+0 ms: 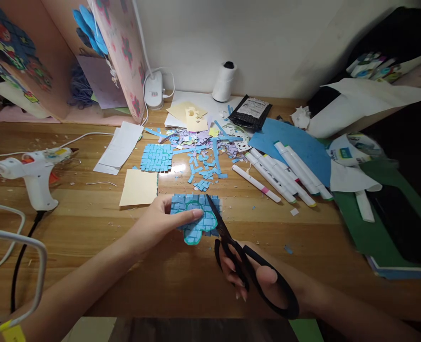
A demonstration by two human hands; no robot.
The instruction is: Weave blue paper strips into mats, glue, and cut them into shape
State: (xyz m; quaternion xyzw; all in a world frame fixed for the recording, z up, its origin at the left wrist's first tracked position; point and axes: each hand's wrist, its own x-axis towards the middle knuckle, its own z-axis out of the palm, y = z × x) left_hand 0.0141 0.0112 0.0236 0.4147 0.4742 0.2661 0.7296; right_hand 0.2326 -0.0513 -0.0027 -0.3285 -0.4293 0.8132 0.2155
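Observation:
My left hand (160, 216) pinches a woven piece of blue paper (178, 206) above the desk's front part, thumb on top. A teal outline with rounded lobes is drawn on it, and its lower edge is partly cut along that line. Black-handled scissors (228, 235) are in my right hand (237, 275), my thumb and fingers through the handle loops. Their dark blades lie at the paper's right side, pointing up and away; the blades look nearly closed. A second woven blue square (157, 158) and a cream paper sheet (139, 188) lie just beyond my left hand.
Blue and purple paper scraps (203, 147) cover the desk's middle. Several white markers (282, 175) lie to the right beside blue paper (292, 147). A white glue gun (35, 175) with its cord sits at left. A thread cone (225, 81) stands by the wall.

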